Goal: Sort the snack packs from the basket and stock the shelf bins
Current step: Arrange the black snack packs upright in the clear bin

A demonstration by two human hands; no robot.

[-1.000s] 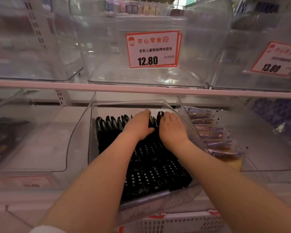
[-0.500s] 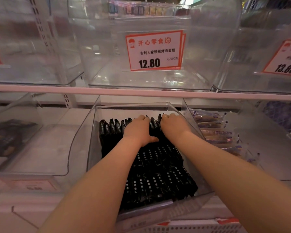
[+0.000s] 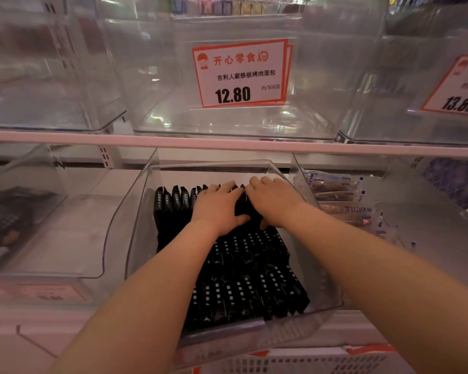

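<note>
Rows of black snack packs [image 3: 249,276] stand packed in a clear plastic bin [image 3: 135,238] on the lower shelf. My left hand [image 3: 216,206] and my right hand [image 3: 273,201] rest side by side on the packs near the back of the bin. The fingers of both hands curl over the top edges of the rear packs and hold a bunch of them between the hands. My forearms hide part of the front rows. The white basket [image 3: 295,363] shows at the bottom edge, below the bin.
The right-hand bin holds clear-wrapped snack packs [image 3: 341,190]. A clear bin [image 3: 65,233] stands to the left, with dark items at its far left. Above the pink shelf rail [image 3: 227,144] are clear upper bins with price tags [image 3: 241,74].
Both hands have slid a little toward the back of the bin and closer together over the rear packs. The view has shifted slightly closer.
</note>
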